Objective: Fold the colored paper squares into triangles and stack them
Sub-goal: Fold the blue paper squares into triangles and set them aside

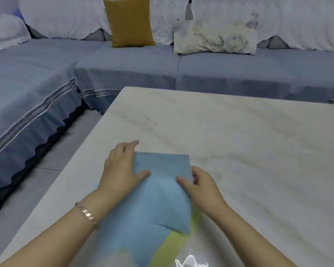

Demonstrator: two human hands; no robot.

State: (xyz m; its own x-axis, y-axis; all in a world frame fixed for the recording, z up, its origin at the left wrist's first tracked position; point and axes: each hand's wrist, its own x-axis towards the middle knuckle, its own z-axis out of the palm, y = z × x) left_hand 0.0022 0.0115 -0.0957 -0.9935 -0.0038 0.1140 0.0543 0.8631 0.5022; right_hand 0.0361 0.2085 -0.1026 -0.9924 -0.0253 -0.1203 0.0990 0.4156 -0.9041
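- Blue paper sheet (pixel 162 191) sits lower centre of frame on the surface (pixel 239 141). It's partly folded and lies over a yellow-green sheet (pixel 174 245) that peeks out lower right.
- Left hand (pixel 121 168): flat on the sheet's left edge, fingers straight, thumb pressing. It grips nothing, just pins.
- Right hand (pixel 199 185): thumb on top, fingers curled at the right edge. Looks like a pinch on the paper, not 100% clear.
- Risk 1: corners off-line before creasing gives a skewed triangle. Likely if the pinning pressure eases & the sheet slides.
- Risk 2: smooth surface + slick sheet beneath = low friction, so the yellow-green one could drag along w/ the blue.
- Risk 3: a hard pinch may add a stray crease; a soft bend shows mid-sheet.
- Materials: paper is thin, matte, limp-ish, w/ straight edges & a pointed flap near the bottom. Surface is hard, glossy, white w/ grey veins, rounded corner toward upper left.
- Bkgd: blue-covered sofa (pixel 123 62), mustard cushion (pixel 130 22).
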